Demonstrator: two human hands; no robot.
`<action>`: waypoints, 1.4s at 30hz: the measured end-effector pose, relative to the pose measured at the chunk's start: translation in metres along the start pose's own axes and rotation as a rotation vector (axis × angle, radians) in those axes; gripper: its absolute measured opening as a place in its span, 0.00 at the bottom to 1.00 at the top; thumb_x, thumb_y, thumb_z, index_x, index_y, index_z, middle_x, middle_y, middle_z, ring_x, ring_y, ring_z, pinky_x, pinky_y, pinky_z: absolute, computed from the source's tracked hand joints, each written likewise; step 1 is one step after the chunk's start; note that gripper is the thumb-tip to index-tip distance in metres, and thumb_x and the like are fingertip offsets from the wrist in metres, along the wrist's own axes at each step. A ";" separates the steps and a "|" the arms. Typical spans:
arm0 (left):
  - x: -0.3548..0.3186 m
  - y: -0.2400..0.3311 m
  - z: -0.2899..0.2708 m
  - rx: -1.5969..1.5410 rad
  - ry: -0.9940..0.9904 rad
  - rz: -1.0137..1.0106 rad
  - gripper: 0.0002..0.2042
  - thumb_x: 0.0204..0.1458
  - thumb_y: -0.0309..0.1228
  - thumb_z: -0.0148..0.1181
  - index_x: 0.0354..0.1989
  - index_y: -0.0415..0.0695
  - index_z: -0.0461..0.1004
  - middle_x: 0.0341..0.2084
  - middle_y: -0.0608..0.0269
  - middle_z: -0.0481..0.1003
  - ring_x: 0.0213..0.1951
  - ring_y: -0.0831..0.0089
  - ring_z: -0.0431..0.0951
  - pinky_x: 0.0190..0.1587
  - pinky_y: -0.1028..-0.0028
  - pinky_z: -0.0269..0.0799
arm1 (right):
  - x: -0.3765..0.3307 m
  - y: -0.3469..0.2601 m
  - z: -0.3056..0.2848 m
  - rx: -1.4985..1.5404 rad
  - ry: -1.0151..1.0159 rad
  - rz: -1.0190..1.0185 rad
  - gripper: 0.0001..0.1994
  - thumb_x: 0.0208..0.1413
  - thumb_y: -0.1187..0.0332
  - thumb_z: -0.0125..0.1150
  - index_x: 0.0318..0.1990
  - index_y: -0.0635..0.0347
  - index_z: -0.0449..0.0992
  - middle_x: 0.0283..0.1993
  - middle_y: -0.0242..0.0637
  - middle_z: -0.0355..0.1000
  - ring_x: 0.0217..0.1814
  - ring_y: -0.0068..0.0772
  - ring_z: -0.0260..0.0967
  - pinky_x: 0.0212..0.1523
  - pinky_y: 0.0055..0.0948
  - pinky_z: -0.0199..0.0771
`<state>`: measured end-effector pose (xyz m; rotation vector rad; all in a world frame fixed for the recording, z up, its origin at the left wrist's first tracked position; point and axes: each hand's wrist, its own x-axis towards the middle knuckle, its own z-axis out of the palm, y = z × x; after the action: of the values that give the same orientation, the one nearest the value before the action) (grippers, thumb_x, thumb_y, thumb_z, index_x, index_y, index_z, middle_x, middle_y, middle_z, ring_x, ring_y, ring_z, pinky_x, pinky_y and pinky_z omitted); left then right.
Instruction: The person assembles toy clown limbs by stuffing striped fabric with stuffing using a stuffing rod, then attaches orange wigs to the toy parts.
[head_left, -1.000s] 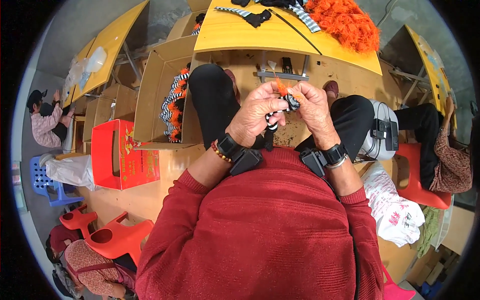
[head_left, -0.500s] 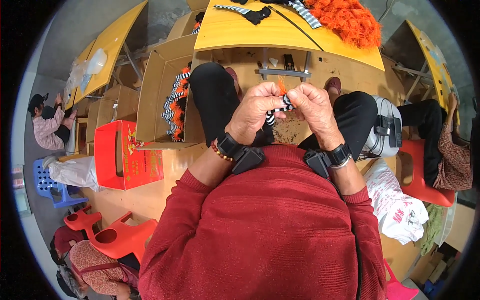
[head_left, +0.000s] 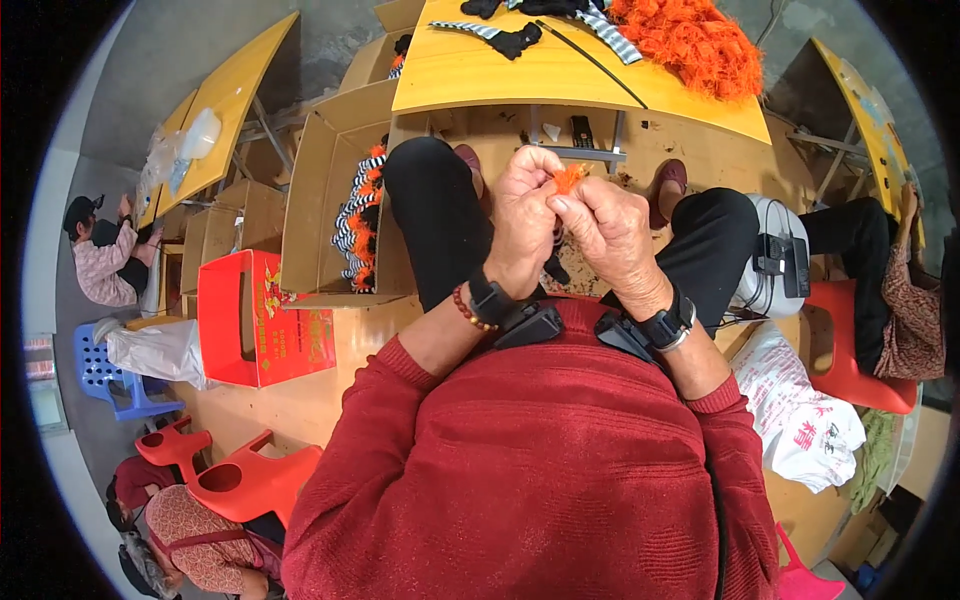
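Observation:
My left hand point(head_left: 522, 215) and my right hand point(head_left: 610, 228) meet above my lap, fingertips pinched together on a small orange fuzzy tuft point(head_left: 568, 178). A black-and-white striped piece point(head_left: 553, 262) hangs below between the hands, mostly hidden by them. Both wrists wear black bands, and the left also has a red bead bracelet. I sit in black trousers and a red sweater, facing a yellow table point(head_left: 500, 75).
On the table lie a pile of orange fuzzy material point(head_left: 690, 40) and striped black pieces point(head_left: 505, 38). A cardboard box point(head_left: 330, 190) at my left holds striped and orange items. A red box point(head_left: 255, 320), red stools point(head_left: 240, 475), a white sack point(head_left: 800, 420) and other seated people surround me.
The orange tuft has come up to my fingertips, and the striped piece that was between my hands has dropped lower. My hands stay together above my lap.

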<state>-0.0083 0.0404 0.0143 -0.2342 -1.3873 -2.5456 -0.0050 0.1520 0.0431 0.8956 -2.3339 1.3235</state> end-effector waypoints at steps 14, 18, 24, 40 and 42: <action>0.001 0.004 -0.007 -0.179 -0.046 -0.153 0.07 0.46 0.18 0.50 0.33 0.41 0.64 0.28 0.62 0.70 0.25 0.80 0.69 0.25 0.82 0.67 | -0.001 0.002 -0.002 -0.042 -0.025 -0.140 0.08 0.45 0.67 0.57 0.22 0.61 0.67 0.18 0.41 0.65 0.21 0.40 0.66 0.21 0.32 0.64; 0.004 0.006 -0.009 -0.231 0.031 -0.172 0.07 0.45 0.18 0.49 0.33 0.42 0.64 0.28 0.63 0.71 0.26 0.79 0.70 0.24 0.83 0.67 | -0.001 -0.005 -0.005 -0.016 -0.203 -0.118 0.10 0.44 0.64 0.57 0.23 0.61 0.66 0.19 0.42 0.65 0.23 0.44 0.65 0.23 0.36 0.64; 0.003 0.008 -0.029 -0.280 -0.089 -0.191 0.07 0.46 0.21 0.51 0.34 0.43 0.64 0.27 0.61 0.70 0.21 0.76 0.70 0.20 0.81 0.67 | -0.003 0.005 -0.028 0.476 -0.075 0.193 0.04 0.49 0.72 0.56 0.28 0.64 0.70 0.17 0.24 0.61 0.21 0.12 0.57 0.22 0.17 0.60; -0.001 -0.002 -0.034 -0.332 -0.235 -0.283 0.10 0.46 0.27 0.55 0.37 0.41 0.65 0.33 0.57 0.71 0.31 0.67 0.75 0.31 0.65 0.75 | -0.002 0.017 -0.030 0.386 -0.085 0.312 0.08 0.45 0.72 0.58 0.21 0.62 0.66 0.16 0.24 0.56 0.18 0.12 0.50 0.18 0.17 0.52; -0.001 0.001 -0.030 -0.403 -0.221 -0.306 0.10 0.47 0.26 0.54 0.39 0.41 0.66 0.34 0.56 0.72 0.32 0.65 0.75 0.33 0.62 0.75 | -0.003 0.018 -0.034 0.544 -0.085 0.409 0.07 0.46 0.71 0.57 0.22 0.61 0.66 0.16 0.22 0.56 0.19 0.11 0.51 0.18 0.16 0.53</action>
<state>-0.0081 0.0147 -0.0010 -0.4111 -1.0244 -3.1274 -0.0153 0.1888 0.0474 0.6278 -2.3366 2.1971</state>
